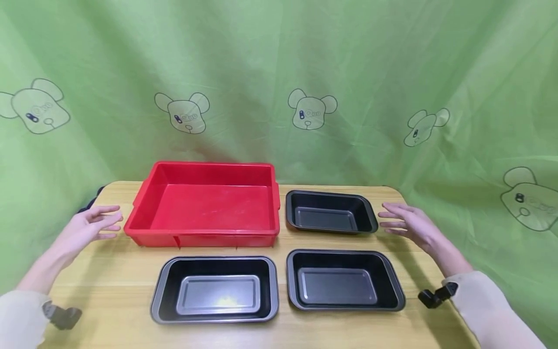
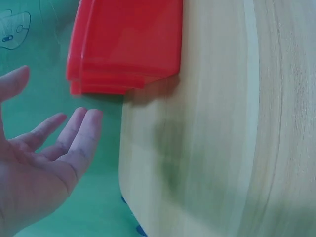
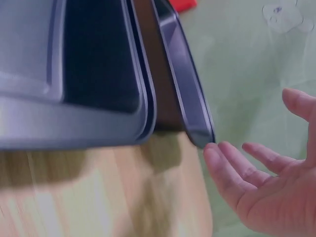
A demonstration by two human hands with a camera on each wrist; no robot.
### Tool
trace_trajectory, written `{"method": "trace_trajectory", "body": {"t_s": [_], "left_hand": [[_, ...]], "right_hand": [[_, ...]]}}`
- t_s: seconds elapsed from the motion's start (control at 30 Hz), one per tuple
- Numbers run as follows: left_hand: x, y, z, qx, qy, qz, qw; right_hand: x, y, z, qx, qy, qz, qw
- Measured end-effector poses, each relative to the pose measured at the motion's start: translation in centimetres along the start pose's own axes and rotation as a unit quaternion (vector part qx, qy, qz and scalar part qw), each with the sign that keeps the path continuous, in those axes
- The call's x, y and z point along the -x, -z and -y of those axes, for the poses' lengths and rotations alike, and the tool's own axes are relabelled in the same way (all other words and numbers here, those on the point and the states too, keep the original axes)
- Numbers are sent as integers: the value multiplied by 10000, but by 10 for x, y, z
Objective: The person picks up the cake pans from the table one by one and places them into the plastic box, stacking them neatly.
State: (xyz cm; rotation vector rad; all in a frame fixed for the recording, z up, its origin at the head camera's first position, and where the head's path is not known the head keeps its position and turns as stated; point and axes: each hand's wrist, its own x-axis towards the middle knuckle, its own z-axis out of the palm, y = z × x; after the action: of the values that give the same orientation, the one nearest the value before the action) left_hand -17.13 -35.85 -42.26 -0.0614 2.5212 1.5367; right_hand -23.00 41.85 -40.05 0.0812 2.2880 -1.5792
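Observation:
A large red plastic tray (image 1: 213, 208) lies at the back left of the table. To its left hovers my left hand (image 1: 93, 225), fingers spread and holding nothing; in the left wrist view the hand (image 2: 49, 163) is apart from the tray's end (image 2: 128, 49). Three dark loaf pans are on the table: a back right pan (image 1: 324, 213), a front right pan (image 1: 337, 281) and a front left pan (image 1: 226, 286). My right hand (image 1: 405, 223) is raised just right of the back right pan, its fingers loosely extended around nothing. Whether the fingertips touch that pan cannot be told.
The wooden table (image 1: 117, 291) has rounded far corners. A green curtain (image 1: 244, 58) with bear-head drawings hangs behind and beside it. Small black devices (image 1: 438, 294) are strapped at both wrists, over white sleeves (image 1: 488, 305).

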Motion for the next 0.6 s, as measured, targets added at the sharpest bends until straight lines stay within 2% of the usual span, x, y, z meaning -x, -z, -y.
{"method": "trace_trajectory", "body": {"t_s": [0.3,0.6], "left_hand": [[-14,0,10,735,59,90,9972],[-22,-5,11,928,257,202,9951]], "right_hand": [[-28,6,-16,-157,-377,-116,9991],[-42,12,-29,-321,-603,65,9976]]}}
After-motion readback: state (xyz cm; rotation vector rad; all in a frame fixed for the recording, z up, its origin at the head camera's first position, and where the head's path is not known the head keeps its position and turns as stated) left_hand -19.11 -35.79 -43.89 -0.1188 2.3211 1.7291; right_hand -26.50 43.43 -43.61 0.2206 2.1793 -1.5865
